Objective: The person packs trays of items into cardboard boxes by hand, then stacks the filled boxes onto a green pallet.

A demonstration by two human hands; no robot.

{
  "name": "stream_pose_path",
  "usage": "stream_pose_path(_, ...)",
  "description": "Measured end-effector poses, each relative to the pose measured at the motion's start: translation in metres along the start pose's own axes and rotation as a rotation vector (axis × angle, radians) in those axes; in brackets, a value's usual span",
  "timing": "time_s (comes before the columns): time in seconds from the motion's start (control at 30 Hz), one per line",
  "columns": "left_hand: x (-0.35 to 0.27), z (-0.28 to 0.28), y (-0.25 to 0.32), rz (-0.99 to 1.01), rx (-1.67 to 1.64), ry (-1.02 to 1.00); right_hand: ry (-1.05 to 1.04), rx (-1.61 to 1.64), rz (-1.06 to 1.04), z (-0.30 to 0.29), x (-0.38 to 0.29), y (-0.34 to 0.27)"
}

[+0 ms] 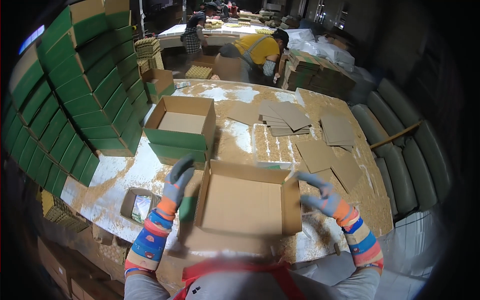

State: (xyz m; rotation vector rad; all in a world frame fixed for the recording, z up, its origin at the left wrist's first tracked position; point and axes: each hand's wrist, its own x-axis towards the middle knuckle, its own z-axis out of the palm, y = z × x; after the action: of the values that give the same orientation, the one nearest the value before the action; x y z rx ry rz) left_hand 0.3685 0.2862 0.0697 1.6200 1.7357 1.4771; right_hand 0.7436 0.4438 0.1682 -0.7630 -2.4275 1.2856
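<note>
An open cardboard box [243, 204] stands in front of me, its bare brown inside facing up; its near edge is blurred. By its far left corner is my left hand [179, 180], in a grey and orange glove, with nothing seen in it. My right hand [320, 193], gloved alike, hovers beside the box's right wall with thumb and fingers spread. Whether its fingertips touch the cardboard is unclear. Just beyond, another open box [176, 138] with green outer sides has a flat brown bottom. Loose cardboard sheets [317, 155] lie past my right hand.
Tall stacks of green and brown boxes [105, 112] line the left side. A small container [131, 204] with printed packets sits near my left forearm. Sawdust-like bits cover much of the white tabletop [112, 176]. A white foam block [272, 146] lies beyond the box. A person [258, 50] bends past the far edge.
</note>
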Motion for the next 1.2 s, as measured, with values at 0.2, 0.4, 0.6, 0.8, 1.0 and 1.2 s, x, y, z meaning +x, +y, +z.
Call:
stream_pose_path(0.2, -0.043, 0.081, -0.078, -0.475, -0.166, -0.384, -0.122, 1.258, 0.451, 0.072, -0.031, 0.161)
stream_pose_path(0.4, -0.037, 0.080, -0.036, -0.448, -0.254, -0.284, 0.119, 0.722, 0.434, 0.116, 0.020, 0.184)
stream_pose_path(0.6, 0.054, 0.044, -0.016, -0.190, -0.444, -0.120, 0.171, 1.410, 0.223, 0.087, 0.058, 0.161)
stream_pose_path(0.8, 0.113, -0.079, -0.105, 0.298, -0.029, 0.855, 0.263, 1.518, -0.092, 0.067, 0.195, 0.061)
stream_pose_path(1.0, 0.108, -0.125, -0.232, -0.369, -0.586, 0.599, 0.336, 0.708, -0.220, 0.145, 0.341, 0.056)
stream_pose_path(1.2, 0.063, -0.096, -0.114, -0.001, 0.315, 0.851, 0.651, 0.082, 0.180, 0.171, 0.384, 0.069)
